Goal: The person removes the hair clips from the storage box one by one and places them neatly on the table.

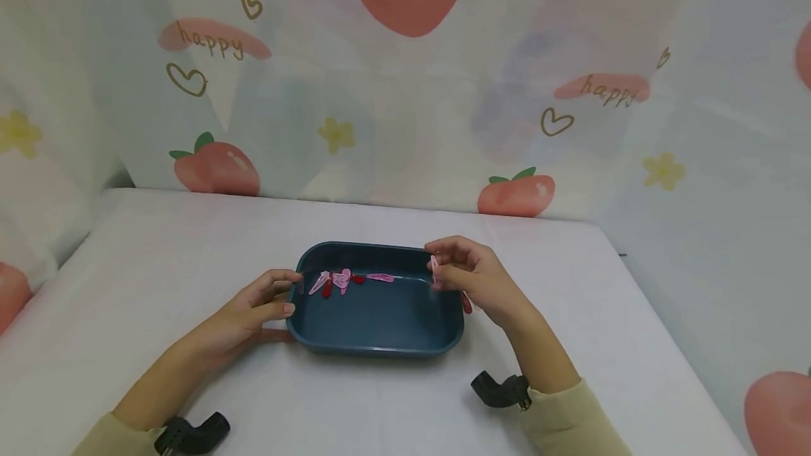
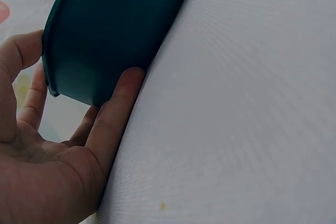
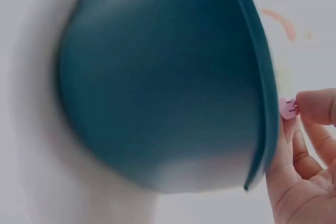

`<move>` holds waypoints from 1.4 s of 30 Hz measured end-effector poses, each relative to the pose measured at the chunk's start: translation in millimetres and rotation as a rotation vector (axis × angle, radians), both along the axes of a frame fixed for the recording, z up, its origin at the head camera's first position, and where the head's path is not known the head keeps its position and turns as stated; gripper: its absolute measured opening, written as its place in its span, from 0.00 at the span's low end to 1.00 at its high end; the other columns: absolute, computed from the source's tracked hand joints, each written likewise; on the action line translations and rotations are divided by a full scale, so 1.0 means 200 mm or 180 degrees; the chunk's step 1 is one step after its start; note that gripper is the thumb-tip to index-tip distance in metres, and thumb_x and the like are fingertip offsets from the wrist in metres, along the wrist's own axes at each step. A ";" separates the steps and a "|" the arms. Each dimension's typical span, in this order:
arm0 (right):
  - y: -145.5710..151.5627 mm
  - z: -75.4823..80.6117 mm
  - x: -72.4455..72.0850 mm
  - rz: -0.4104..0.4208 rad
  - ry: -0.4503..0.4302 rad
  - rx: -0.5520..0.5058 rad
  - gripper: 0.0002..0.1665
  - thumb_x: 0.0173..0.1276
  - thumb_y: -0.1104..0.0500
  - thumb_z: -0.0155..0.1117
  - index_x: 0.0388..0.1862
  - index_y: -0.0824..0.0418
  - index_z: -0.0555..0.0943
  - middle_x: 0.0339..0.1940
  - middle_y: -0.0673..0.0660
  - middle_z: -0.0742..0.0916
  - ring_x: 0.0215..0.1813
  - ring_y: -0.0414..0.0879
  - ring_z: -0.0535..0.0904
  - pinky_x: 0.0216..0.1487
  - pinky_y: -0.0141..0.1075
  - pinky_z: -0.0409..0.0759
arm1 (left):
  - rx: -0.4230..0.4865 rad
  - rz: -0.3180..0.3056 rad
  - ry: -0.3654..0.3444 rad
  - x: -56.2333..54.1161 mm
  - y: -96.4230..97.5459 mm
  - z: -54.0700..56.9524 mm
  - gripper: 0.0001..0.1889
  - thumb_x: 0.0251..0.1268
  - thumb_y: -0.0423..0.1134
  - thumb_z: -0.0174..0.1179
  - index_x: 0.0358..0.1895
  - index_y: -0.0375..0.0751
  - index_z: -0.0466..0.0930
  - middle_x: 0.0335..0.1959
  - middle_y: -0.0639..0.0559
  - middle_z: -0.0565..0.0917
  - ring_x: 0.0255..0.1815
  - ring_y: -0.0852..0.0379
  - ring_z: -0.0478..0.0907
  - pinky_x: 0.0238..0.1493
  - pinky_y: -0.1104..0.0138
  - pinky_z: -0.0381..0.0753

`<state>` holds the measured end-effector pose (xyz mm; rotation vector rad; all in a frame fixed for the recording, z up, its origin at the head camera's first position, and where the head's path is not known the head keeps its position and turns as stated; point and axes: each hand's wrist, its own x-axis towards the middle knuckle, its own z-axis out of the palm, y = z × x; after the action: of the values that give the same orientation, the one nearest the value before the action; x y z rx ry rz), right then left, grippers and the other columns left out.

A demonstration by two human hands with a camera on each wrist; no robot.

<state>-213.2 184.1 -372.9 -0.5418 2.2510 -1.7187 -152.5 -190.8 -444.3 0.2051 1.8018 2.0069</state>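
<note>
A dark teal plastic tray (image 1: 380, 326) with rounded corners sits in the middle of the white table. My left hand (image 1: 250, 308) grips its left end; in the left wrist view one finger (image 2: 118, 100) lies along the outer wall and another touches the rim. At the tray's right end, my right hand (image 1: 472, 276) pinches a pink hair clip (image 1: 434, 267) between thumb and fingers, just at the rim. The clip (image 3: 288, 108) shows in the right wrist view too. Inside the tray lie several snap hair clips, pink (image 1: 380, 277) and red (image 1: 327, 288), toward the back left.
Another red hair clip (image 1: 467, 303) is outside the tray's right end, partly hidden by my right hand. A white cloth covers the table (image 1: 355, 407). Behind it hangs a printed curtain (image 1: 405, 104) with peaches, hearts and flowers.
</note>
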 end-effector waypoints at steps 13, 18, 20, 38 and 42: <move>0.14 0.05 0.00 0.0035 0.0055 0.0097 0.22 0.71 0.66 0.61 0.64 0.62 0.77 0.51 0.71 0.80 0.40 0.48 0.84 0.46 0.38 0.87 | -0.0062 -0.0013 0.0001 0.00 0.01 -0.01 0.29 0.75 0.35 0.54 0.73 0.41 0.55 0.77 0.38 0.54 0.73 0.36 0.57 0.58 0.43 0.80; 0.17 0.07 0.00 -0.0018 0.0093 0.0040 0.23 0.70 0.67 0.61 0.64 0.65 0.76 0.48 0.66 0.81 0.39 0.47 0.84 0.46 0.38 0.87 | -0.0046 -0.0034 0.0038 0.00 0.01 -0.01 0.27 0.75 0.36 0.54 0.72 0.44 0.58 0.77 0.35 0.54 0.71 0.38 0.61 0.57 0.42 0.80; 0.19 0.08 -0.01 -0.0039 0.0118 0.0020 0.23 0.70 0.67 0.61 0.64 0.66 0.76 0.48 0.66 0.80 0.39 0.48 0.84 0.46 0.39 0.87 | -0.0034 -0.0031 0.0048 0.01 0.01 -0.01 0.26 0.75 0.35 0.55 0.71 0.46 0.59 0.77 0.35 0.54 0.70 0.38 0.62 0.57 0.42 0.80; 0.26 0.05 -0.06 -0.0245 0.0225 0.0253 0.21 0.70 0.68 0.59 0.62 0.63 0.78 0.49 0.70 0.79 0.44 0.56 0.83 0.45 0.38 0.87 | -0.0104 0.0001 -0.0002 0.00 0.01 0.00 0.28 0.75 0.37 0.55 0.73 0.43 0.56 0.77 0.37 0.54 0.73 0.35 0.57 0.58 0.42 0.79; 0.28 0.05 -0.06 -0.0321 0.0205 0.0329 0.21 0.70 0.67 0.60 0.62 0.63 0.78 0.49 0.69 0.80 0.45 0.61 0.82 0.45 0.38 0.87 | -0.0089 0.0004 -0.0012 0.01 0.02 0.00 0.27 0.75 0.37 0.55 0.72 0.45 0.58 0.77 0.36 0.53 0.73 0.33 0.55 0.58 0.42 0.79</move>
<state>-224.9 240.3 -363.4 -0.4749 2.4352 -1.6414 -151.3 -187.4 -444.8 0.1916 1.8267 1.9804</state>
